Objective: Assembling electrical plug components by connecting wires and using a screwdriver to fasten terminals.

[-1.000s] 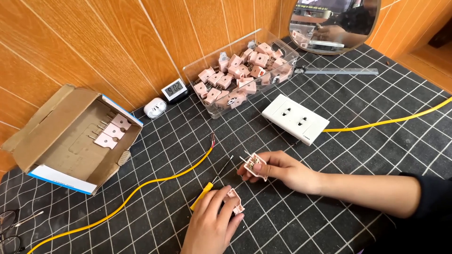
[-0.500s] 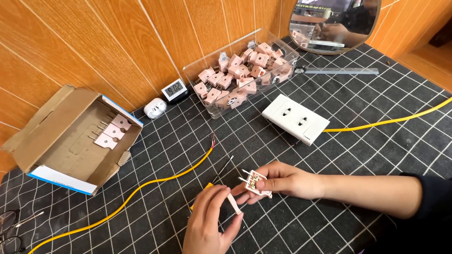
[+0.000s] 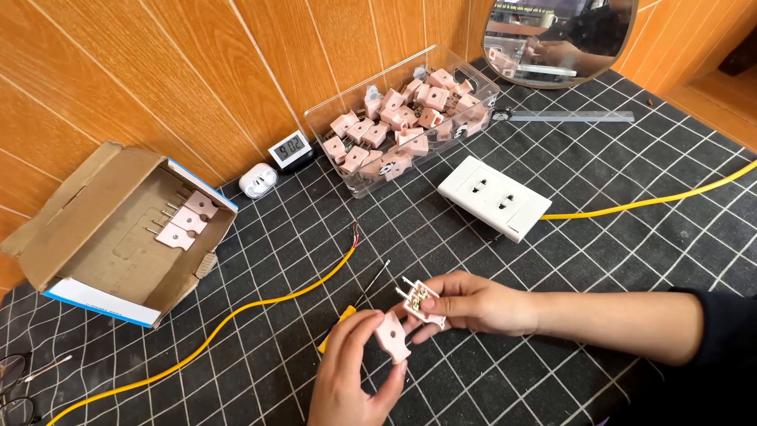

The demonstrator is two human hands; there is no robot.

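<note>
My right hand (image 3: 477, 303) holds the opened half of a pink plug (image 3: 419, 300), its metal prongs and inner contacts facing up. My left hand (image 3: 351, 379) pinches the plug's pink cover (image 3: 392, 335) just below and left of it; the two parts are apart. A yellow-handled screwdriver (image 3: 355, 304) lies on the black grid mat under the hands. The stripped end of a yellow cable (image 3: 353, 237) rests a little above them.
A clear box (image 3: 465, 130) of several pink plugs stands at the back. A white double socket (image 3: 494, 197) with a yellow cord lies right of centre. An open cardboard box (image 3: 118, 229) with a few plugs sits left. Small clock (image 3: 287, 147), white earbud case (image 3: 257, 180), mirror (image 3: 552, 35), ruler (image 3: 572, 117), glasses (image 3: 16, 386).
My right hand lifted the plug off the mat and turned it prongs-up. My left hand drew the pink cover away from it, so the plug is now in two parts.
</note>
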